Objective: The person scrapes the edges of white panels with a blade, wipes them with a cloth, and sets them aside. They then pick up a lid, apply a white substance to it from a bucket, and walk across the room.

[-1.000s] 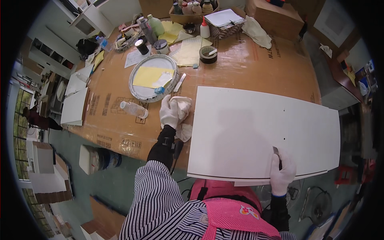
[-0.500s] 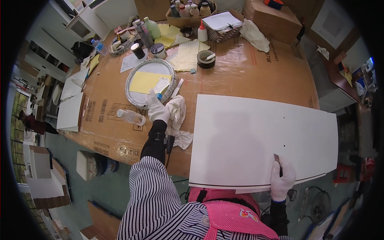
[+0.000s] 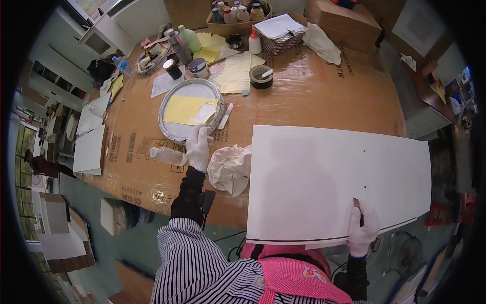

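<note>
My white-gloved left hand (image 3: 198, 149) is at the near rim of a round, smeared bucket lid or tub (image 3: 172, 133). Its fingers look loosely apart, with nothing visible between them. On the round top lie a yellow sheet (image 3: 182, 107) and a whitish, clear-looking patch (image 3: 204, 112). A clear bottle (image 3: 168, 156) lies on its side left of this hand. To its right, a crumpled white cloth (image 3: 230, 169) rests against a white panel (image 3: 304, 187). My gloved right hand (image 3: 363, 230) is closed around a small scraper (image 3: 357, 205) at the panel's near edge; the blade points up.
The table (image 3: 324, 106) is covered with plastic-wrapped cardboard. A tape roll (image 3: 261, 77), a red-tipped white bottle (image 3: 254, 41), jars and papers stand farther back. A white strip (image 3: 226, 116) lies beside the round top. A floor fan (image 3: 407, 256) stands low right.
My left hand has drawn back slightly from the round top, and the blue piece at its fingers no longer shows. The cloth now lies bunched beside the panel. My right hand still grips the scraper.
</note>
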`<state>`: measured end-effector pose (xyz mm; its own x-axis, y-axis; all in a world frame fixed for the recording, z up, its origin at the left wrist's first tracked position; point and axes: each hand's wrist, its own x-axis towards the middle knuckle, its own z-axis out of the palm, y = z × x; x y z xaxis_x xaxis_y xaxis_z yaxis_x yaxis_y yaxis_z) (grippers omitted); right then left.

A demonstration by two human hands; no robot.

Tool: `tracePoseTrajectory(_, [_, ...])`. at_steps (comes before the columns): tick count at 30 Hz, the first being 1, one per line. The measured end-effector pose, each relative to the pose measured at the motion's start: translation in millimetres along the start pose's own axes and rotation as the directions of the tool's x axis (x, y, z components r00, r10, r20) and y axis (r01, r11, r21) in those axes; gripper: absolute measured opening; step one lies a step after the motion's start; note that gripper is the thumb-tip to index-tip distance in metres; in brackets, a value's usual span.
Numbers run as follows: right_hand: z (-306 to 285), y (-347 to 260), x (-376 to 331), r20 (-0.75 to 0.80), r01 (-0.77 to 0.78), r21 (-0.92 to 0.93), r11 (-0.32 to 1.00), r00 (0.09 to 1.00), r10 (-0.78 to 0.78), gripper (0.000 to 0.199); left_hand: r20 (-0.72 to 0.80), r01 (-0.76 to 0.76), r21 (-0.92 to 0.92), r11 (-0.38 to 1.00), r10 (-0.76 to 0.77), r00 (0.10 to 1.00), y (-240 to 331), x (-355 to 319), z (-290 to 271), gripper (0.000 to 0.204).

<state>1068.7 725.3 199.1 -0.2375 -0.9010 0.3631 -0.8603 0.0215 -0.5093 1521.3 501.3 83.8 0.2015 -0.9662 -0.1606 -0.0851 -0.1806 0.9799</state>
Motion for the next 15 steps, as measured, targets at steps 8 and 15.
tracePoseTrajectory(8, [2, -1, 2, -0.012, 0.040, 0.040, 0.998, 0.999, -0.039, 0.022, -0.113, -0.037, 0.920, 0.389, 0.356, 0.928, -20, 37, -21, 0.044])
tracePoseTrajectory(15, [0, -9, 1, -0.034, -0.007, 0.053, 0.999, 0.999, 0.008, 0.021, 0.036, -0.056, -0.679, 0.732, 0.109, 0.993, 51, -22, 3, 0.038])
